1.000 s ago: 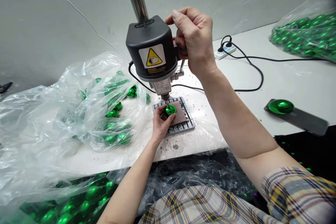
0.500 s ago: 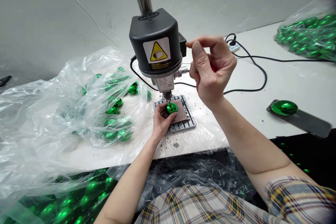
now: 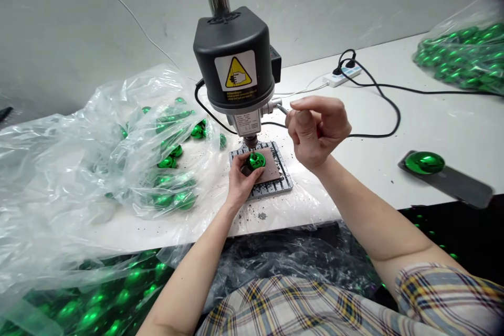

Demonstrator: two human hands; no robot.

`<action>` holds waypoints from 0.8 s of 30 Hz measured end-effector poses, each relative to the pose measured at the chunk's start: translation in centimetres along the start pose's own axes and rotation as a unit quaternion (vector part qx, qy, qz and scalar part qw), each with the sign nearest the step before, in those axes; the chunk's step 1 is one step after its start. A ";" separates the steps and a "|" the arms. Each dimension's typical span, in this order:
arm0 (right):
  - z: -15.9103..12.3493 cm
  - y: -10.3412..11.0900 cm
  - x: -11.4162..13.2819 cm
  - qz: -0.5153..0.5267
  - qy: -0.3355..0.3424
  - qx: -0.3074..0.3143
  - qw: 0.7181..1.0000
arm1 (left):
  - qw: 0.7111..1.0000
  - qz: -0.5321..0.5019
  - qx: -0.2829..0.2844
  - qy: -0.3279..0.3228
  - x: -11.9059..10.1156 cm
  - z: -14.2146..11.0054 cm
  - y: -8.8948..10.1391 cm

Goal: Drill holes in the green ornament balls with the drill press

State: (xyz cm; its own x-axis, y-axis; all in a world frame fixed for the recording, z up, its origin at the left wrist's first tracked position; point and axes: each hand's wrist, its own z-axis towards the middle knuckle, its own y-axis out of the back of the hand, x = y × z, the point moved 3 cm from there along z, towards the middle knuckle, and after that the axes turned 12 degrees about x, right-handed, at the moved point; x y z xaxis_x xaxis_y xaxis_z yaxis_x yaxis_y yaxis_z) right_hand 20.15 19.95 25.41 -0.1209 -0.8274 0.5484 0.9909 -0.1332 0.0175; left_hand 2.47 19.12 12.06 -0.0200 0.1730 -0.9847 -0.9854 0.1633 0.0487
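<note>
A black bench drill press [image 3: 236, 63] with a yellow warning label stands in front of me. Under its chuck [image 3: 250, 142], a shiny green ball [image 3: 257, 160] rests on a brown pad [image 3: 271, 168] on the slotted metal base [image 3: 285, 181]. My left hand [image 3: 241, 178] is closed round the ball's left side, thumb in front, fingers behind. The drill bit points at the ball's top; whether it has entered cannot be made out. Right of the machine, my right hand [image 3: 318, 128] is closed on the feed lever [image 3: 281, 109], whose end is hidden in the fingers.
Clear plastic sheeting [image 3: 98, 131] with several green balls [image 3: 168, 161] lies to the left. A dark phone [image 3: 468, 186] bears another green ball [image 3: 425, 162] at right. Behind are a power strip [image 3: 342, 76], a black cable [image 3: 398, 110] and a bag of green balls [image 3: 464, 58]. Dark shavings litter the base.
My right hand has come down with the feed lever, from beside the motor housing to below it. My left hand still holds the ball in place.
</note>
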 end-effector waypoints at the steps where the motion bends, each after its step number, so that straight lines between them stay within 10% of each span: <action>1: -0.2 0.0 -0.4 -0.007 0.015 -0.005 1.000 | 1.000 -0.005 0.001 0.001 0.0 0.0 0.0; 7: -1.3 -0.4 -1.2 0.004 0.127 -0.015 0.992 | 1.000 0.004 0.002 -0.009 0.1 -0.1 0.1; 16: 8.0 -1.4 3.3 0.065 -0.118 0.018 0.991 | 0.992 0.114 -0.031 -0.049 -1.2 -2.8 0.0; 21: 9.4 -1.6 3.3 0.098 -0.142 0.031 0.985 | 0.893 0.312 0.240 -0.219 -0.1 -13.3 -1.1; 24: 9.1 -1.6 3.2 0.099 -0.139 0.023 0.985 | 0.817 0.377 0.392 -0.192 3.4 -18.4 -1.2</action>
State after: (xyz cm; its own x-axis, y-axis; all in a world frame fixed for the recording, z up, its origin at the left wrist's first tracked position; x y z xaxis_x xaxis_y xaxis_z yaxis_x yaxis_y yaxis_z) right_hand 18.66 22.49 34.77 0.0899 -0.6524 0.7525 0.9958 0.0456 -0.0795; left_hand 0.49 1.67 5.54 -0.3686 0.7787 -0.5077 -0.3031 0.4156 0.8575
